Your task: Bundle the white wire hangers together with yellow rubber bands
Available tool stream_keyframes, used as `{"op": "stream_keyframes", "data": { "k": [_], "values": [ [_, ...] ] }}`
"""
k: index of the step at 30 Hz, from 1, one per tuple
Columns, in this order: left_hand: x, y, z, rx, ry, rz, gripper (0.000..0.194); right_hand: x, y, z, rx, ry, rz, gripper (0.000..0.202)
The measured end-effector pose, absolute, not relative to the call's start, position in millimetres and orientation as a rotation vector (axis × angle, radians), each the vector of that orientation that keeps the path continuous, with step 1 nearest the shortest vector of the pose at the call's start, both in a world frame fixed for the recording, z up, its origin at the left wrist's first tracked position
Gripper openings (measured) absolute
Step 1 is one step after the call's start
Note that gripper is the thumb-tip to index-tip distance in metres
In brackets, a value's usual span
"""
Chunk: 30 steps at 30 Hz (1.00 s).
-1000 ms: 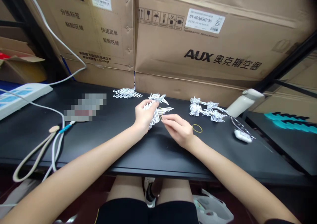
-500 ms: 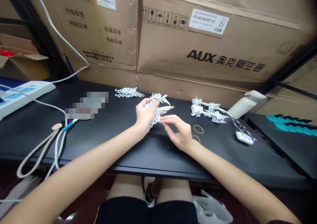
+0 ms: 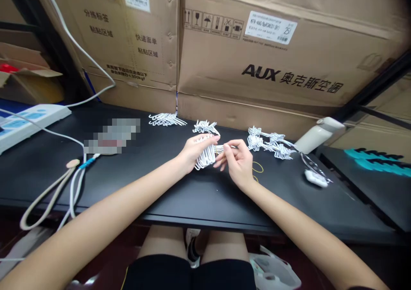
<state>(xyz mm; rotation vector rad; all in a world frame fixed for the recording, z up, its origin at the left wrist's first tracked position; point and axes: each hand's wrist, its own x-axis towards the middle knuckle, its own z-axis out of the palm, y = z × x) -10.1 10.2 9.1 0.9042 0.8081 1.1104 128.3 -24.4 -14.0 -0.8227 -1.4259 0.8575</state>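
Note:
A bundle of white hooks (image 3: pixel 205 155) is gripped in my left hand (image 3: pixel 192 151), thumb across the top and curved ends facing down toward me. My right hand (image 3: pixel 239 161) is closed at the straight ends of the same bundle. A thin yellow rubber band shows faintly around the stems at its fingertips, mostly covered by them. Just behind my left hand lies a loose group of white hooks (image 3: pixel 205 126). Another loose group (image 3: pixel 165 119) is farther left, against the carton. Bound bundles of hooks (image 3: pixel 271 142) lie to the right. A yellow rubber band (image 3: pixel 257 167) rests beside my right wrist.
Large cardboard cartons (image 3: pixel 212 80) stand along the back of the black table (image 3: pixel 180 200). A white bottle (image 3: pixel 317 136) lies tilted at right, with a white case (image 3: pixel 316 179) in front. A power strip (image 3: pixel 32 125) and a looped cable (image 3: pixel 77 183) occupy the left.
My left hand has shifted slightly right with the bundle, uncovering the loose hooks behind. My right fingers have gone from a stretched-out pinch to curling around the straight ends.

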Motion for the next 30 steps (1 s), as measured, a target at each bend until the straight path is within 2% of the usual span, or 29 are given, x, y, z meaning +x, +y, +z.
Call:
{"op": "stream_keyframes", "data": {
  "k": [7, 16, 24, 30],
  "values": [
    [-19, 12, 8, 0.963, 0.613, 0.833, 0.029, 134, -27, -7, -0.83, -1.396, 0.819, 0.019],
    [-14, 10, 9, 0.938, 0.678, 0.969, 0.035, 133, -28, -6, -0.846, -1.465, 0.839, 0.021],
    [-19, 12, 11, 0.956, 0.676, 0.868, 0.031, 135, -29, -3, -0.849, -1.493, 0.936, 0.021],
    [-16, 9, 12, 0.963, 0.502, 0.847, 0.032, 132, -32, 0, -0.819, -1.457, 0.934, 0.021]
  ]
}}
